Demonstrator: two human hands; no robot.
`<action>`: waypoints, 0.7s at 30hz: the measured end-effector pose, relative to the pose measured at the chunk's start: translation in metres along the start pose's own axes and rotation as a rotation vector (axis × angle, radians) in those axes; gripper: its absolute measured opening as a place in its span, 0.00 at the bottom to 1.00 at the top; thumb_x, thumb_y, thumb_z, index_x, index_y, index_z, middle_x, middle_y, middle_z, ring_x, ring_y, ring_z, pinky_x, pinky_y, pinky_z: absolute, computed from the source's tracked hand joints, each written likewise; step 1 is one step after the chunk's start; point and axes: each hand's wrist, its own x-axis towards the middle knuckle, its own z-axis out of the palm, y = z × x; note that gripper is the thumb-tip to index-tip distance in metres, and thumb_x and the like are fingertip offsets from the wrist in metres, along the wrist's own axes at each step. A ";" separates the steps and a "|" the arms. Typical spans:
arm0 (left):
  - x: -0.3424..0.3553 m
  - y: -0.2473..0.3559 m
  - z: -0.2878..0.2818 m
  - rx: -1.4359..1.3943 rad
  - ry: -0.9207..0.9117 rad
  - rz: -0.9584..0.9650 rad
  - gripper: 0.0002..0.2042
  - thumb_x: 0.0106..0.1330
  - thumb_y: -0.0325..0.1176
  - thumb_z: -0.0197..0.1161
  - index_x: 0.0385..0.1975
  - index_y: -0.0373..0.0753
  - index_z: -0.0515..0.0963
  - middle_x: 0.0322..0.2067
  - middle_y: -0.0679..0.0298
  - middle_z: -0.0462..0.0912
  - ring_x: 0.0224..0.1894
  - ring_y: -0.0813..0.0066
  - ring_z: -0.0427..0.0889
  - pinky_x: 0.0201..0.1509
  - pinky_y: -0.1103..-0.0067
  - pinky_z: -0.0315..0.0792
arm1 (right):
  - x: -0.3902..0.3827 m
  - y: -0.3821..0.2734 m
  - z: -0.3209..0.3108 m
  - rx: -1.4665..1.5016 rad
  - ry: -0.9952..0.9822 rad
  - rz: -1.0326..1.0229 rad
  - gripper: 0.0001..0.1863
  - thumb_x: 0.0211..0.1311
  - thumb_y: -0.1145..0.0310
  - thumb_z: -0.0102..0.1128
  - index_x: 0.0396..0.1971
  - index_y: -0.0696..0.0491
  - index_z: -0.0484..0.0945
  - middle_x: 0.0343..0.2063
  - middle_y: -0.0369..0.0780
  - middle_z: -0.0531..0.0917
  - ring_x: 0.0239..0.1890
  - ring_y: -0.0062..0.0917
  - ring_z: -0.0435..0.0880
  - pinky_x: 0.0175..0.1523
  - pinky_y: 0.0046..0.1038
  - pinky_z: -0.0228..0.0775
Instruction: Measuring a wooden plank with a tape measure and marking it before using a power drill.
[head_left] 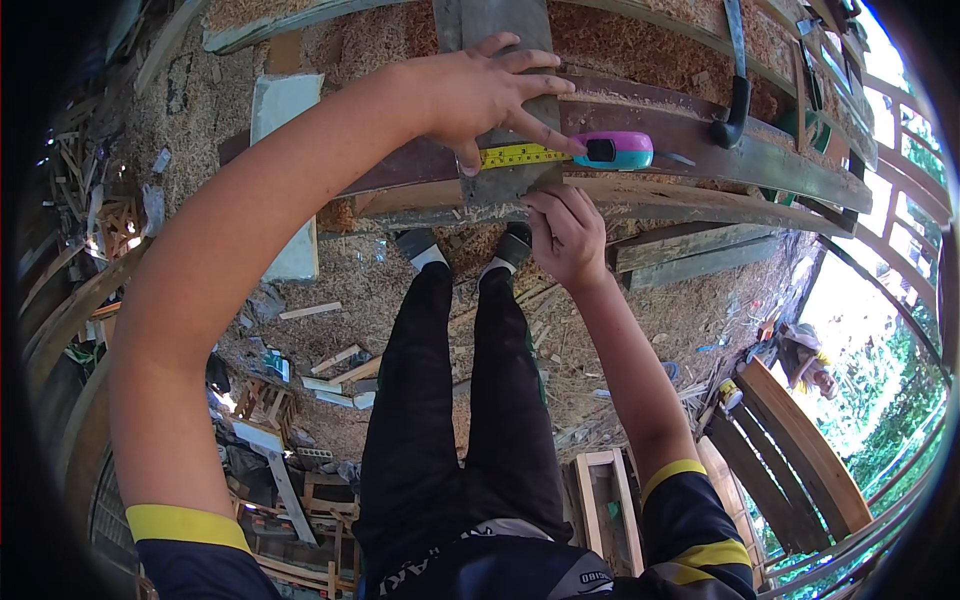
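Observation:
A grey wooden board (512, 185) lies across the brown planks of the bench. Over it stretches the yellow blade (515, 155) of a tape measure (613, 151) with a pink and turquoise case. My left hand (480, 95) reaches across with its fingers spread; its thumb is at the blade's free end and its index fingertip is beside the case. Just below the blade, at the board's near edge, my right hand (568, 232) is closed in a pinch. Whatever its fingertips hold, if anything, is too small to make out.
A tool with a black grip (738, 110) and metal shaft rests on the bench at right. Wood shavings cover the far surface and floor. A pale panel (290, 240) stands left, scrap sticks (355, 370) lie below. Another person (810, 360) is at far right, near stacked planks (800, 440).

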 end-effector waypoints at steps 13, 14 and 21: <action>-0.001 -0.001 -0.003 -0.008 -0.004 0.008 0.57 0.42 0.42 0.87 0.74 0.93 0.64 0.85 0.75 0.54 0.87 0.64 0.48 0.91 0.49 0.44 | 0.003 0.003 -0.012 -0.008 -0.126 -0.053 0.12 0.58 0.84 0.68 0.41 0.54 0.85 0.38 0.43 0.85 0.37 0.42 0.85 0.44 0.37 0.79; -0.001 0.000 -0.002 -0.023 -0.005 0.010 0.57 0.42 0.42 0.87 0.74 0.93 0.64 0.85 0.75 0.54 0.87 0.64 0.48 0.91 0.48 0.44 | -0.001 0.002 -0.017 -0.015 -0.123 -0.054 0.12 0.58 0.84 0.68 0.41 0.54 0.85 0.38 0.43 0.85 0.37 0.42 0.85 0.44 0.37 0.79; -0.007 -0.005 -0.005 -0.024 0.020 0.025 0.58 0.43 0.43 0.87 0.75 0.94 0.62 0.85 0.73 0.53 0.87 0.62 0.49 0.90 0.48 0.46 | -0.010 0.028 -0.069 0.008 0.521 0.178 0.09 0.63 0.84 0.67 0.40 0.56 0.82 0.55 0.48 0.84 0.52 0.45 0.86 0.54 0.42 0.79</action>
